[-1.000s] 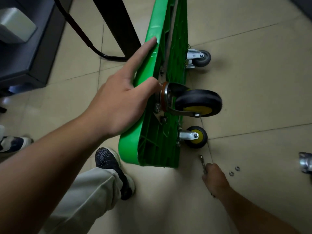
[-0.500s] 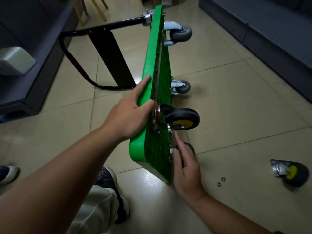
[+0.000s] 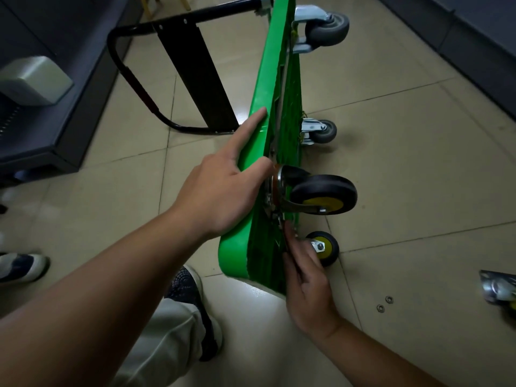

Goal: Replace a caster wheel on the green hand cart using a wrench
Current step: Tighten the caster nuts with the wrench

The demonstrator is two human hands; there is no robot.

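The green hand cart [image 3: 268, 107] stands on its side edge on the tile floor. My left hand [image 3: 220, 191] grips its upper edge, fingers on the deck face and thumb by the caster plate. A large black caster with a yellow hub [image 3: 324, 194] sticks out from the underside just right of that thumb. Below it, my right hand [image 3: 307, 286] presses a thin wrench [image 3: 282, 229] against the underside under the caster plate. The wrench is mostly hidden by my fingers. A smaller yellow-hubbed wheel [image 3: 325, 247] sits beside my right hand.
Two grey casters [image 3: 326, 29] [image 3: 321, 132] are on the cart's far end. A loose caster [image 3: 499, 291] and two small washers [image 3: 384, 303] lie on the floor at right. The black handle [image 3: 131, 79] lies at left, near dark furniture [image 3: 42, 129]. My shoe [image 3: 190, 291] is under the cart.
My right hand lifted the wrench from the floor and brought it up against the cart's underside below the black caster. My view pulled back; the left hand stayed on the cart edge.
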